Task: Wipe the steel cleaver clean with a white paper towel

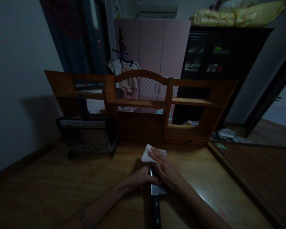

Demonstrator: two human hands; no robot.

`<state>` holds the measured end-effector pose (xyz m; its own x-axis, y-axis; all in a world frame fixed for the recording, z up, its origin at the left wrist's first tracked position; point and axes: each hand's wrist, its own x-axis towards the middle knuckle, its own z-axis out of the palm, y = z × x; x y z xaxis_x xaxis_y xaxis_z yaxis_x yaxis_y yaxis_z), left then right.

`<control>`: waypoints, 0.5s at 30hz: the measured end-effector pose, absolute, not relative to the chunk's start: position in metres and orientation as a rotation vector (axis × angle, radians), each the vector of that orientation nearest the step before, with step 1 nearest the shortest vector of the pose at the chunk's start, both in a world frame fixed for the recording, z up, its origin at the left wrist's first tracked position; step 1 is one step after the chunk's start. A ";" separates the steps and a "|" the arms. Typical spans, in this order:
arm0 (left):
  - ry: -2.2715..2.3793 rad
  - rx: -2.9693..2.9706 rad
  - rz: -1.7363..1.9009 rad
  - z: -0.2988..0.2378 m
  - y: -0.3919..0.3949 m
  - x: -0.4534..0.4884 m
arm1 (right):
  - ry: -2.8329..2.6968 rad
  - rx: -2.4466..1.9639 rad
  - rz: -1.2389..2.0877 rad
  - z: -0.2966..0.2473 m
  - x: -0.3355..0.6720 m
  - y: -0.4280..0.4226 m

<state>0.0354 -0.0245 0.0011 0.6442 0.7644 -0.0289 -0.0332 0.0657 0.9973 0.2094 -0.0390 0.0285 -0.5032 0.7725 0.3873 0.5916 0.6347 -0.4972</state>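
A large kitchen knife (155,190) lies on the wooden desk (62,184) with its black handle toward me and its blade pointing away. My left hand (140,178) is curled against the left side of the blade, holding it steady. My right hand (165,170) lies over the blade with fingers stretched flat, pressing a white paper tissue (147,153) onto the blade's far part. The blade's tip is hidden under the tissue and my fingers.
A black knife rack (85,133) stands at the desk's back left. A wooden shelf unit (143,101) runs along the desk's far edge. Behind it are a pink wardrobe (157,47) and a dark glass-door cabinet (209,60). The room is dim.
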 end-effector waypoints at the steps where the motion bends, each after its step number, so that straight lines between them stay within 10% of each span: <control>1: 0.666 1.399 0.673 0.000 -0.024 0.036 | -2.302 -1.090 0.373 0.028 0.206 -0.040; 15: 0.585 1.310 0.580 -0.002 -0.019 0.034 | -2.244 -1.381 0.152 0.017 0.215 -0.033</control>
